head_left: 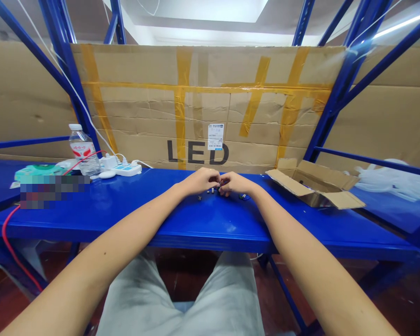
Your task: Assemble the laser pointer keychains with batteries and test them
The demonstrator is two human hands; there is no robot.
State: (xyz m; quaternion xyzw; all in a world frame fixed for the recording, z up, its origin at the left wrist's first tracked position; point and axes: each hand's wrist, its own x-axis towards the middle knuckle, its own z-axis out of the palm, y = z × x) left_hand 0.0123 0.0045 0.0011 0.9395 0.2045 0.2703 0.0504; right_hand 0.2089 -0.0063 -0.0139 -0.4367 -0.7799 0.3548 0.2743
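Blue counter (126,198) below; your left hand (203,181) and right hand (236,182) seemingly pinch a small dark piece (224,183) between them; fine handling, likely wanting steadiness next.

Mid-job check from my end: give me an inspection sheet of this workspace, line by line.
Surface: blue tabletop, glossy.
Work pieces: small metallic parts beside the left hand; a small dark piece between it and the right hand, too small to identify.
Clutter: upright plastic bottle, teal packet and power strip at left; open cardboard box at right.
Hands: fingertips close together; grip unclear.
Cables: red cable hangs over the front edge at left; white cable runs down toward the power strip.
Surroundings: taped cardboard panel marked LED behind; white plastic bags beyond the box.
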